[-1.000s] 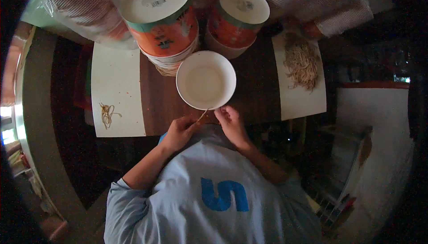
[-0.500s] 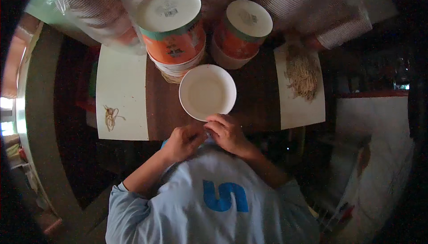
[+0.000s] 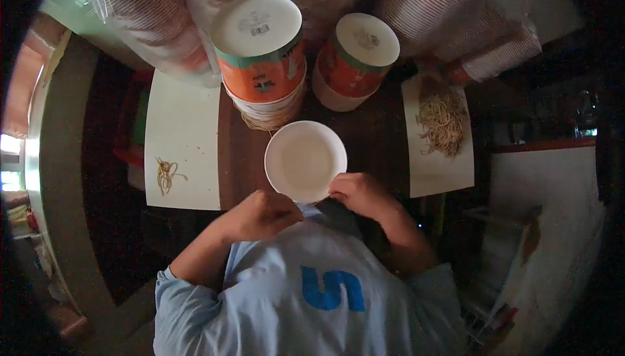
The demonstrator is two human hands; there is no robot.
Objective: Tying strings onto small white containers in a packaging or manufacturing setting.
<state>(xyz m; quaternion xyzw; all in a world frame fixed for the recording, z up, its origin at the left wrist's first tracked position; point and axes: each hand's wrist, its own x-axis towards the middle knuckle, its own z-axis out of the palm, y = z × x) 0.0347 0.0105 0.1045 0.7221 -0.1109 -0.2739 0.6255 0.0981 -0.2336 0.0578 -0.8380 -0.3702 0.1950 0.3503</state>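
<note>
A white paper bowl (image 3: 306, 159) stands on the dark wooden table (image 3: 377, 141) right in front of me. My left hand (image 3: 260, 216) is curled into a fist at the bowl's near left edge; nothing shows in it. My right hand (image 3: 361, 193) rests against the near right rim with its fingers closed on it. A pile of tan rubber bands (image 3: 441, 122) lies on a white sheet (image 3: 443, 167) to the right. A few bands (image 3: 166, 174) lie on another white sheet (image 3: 185, 122) to the left.
Two stacks of upturned orange-and-white paper bowls (image 3: 260, 50) (image 3: 357, 60) stand just behind the white bowl. Plastic-wrapped sleeves of striped cups (image 3: 150, 24) (image 3: 443, 4) fill the back of the table. A white wall is at the right.
A second ago a thin tan band stretched between my hands just below the bowl. Both hands have since closed in on the bowl's near rim and the band no longer shows.
</note>
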